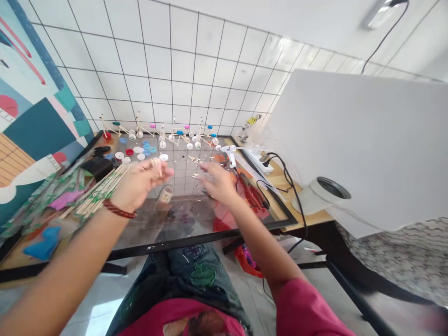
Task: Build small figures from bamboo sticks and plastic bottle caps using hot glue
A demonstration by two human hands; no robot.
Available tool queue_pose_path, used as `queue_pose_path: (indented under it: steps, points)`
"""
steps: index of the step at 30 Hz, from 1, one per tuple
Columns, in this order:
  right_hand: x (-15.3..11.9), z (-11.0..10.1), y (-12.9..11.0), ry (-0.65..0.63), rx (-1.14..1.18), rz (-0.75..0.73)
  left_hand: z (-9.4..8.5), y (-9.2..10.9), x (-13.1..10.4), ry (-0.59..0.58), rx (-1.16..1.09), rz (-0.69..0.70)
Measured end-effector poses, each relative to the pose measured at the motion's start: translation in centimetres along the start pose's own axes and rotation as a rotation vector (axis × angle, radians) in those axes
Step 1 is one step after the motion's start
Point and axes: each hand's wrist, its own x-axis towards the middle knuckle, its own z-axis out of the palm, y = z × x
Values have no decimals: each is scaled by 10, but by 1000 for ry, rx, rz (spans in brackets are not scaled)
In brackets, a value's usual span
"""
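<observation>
My left hand (142, 181) is raised over the left half of the glass tabletop (182, 196), its fingers curled together in a pinch. Whatever lies between those fingertips is too blurred to make out. My right hand (217, 182), smeared a little by motion, reaches low over the glass with fingers stretched out and apart. Just beside its fingertips lie several short pieces of wooden stick (196, 175). Loose bottle caps (138, 150), white, blue and red, are scattered beyond my left hand. Along the back edge stand several small stick-and-cap assemblies (163, 137).
A white glue gun (230, 155) rests at the back right, near a power strip (258, 161) with black cables. Red-handled pliers (254, 193) lie right of my right hand. Wrapped wooden sticks (101, 191) and a blue piece (44, 243) lie left. A tiled wall (182, 60) rises behind.
</observation>
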Motion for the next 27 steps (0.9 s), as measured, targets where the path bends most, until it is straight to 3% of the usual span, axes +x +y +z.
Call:
queue_pose_path:
  steps: [3,6,15,22,27]
  points:
    - [17,49,-17,-24,146,-178,10,-26,13,-43,72,-143]
    - [19,75,-15,-69,174,-242,11,-47,21,-100,111,-205]
    - [4,64,-6,-152,51,-351,7,-57,14,-204,45,-259]
    - [4,73,-10,-159,28,-386,-3,-56,7,-225,-36,-334]
    - [3,80,-13,-184,37,-346,-7,-56,8,-188,145,-286]
